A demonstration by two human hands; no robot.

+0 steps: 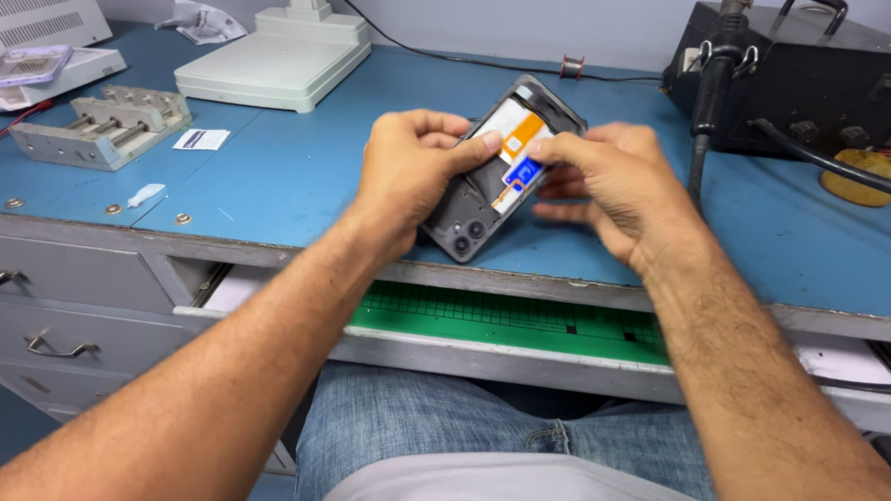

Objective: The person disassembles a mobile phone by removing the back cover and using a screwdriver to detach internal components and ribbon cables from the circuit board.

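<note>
Phone (483, 194) underside hidden by fingers (563, 187)

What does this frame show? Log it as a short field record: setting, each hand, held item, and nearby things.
setting: blue workbench with an open drawer holding a green cutting mat
left hand: grips the phone's left edge, thumb on the open back
right hand: fingers pinch at the blue part inside the phone
held item: opened phone, back cover off, tilted, camera end toward the person, orange and white parts showing
left of hands: metal clamp jig, white device base
right of hands: black hot-air station with its handle docked
</note>
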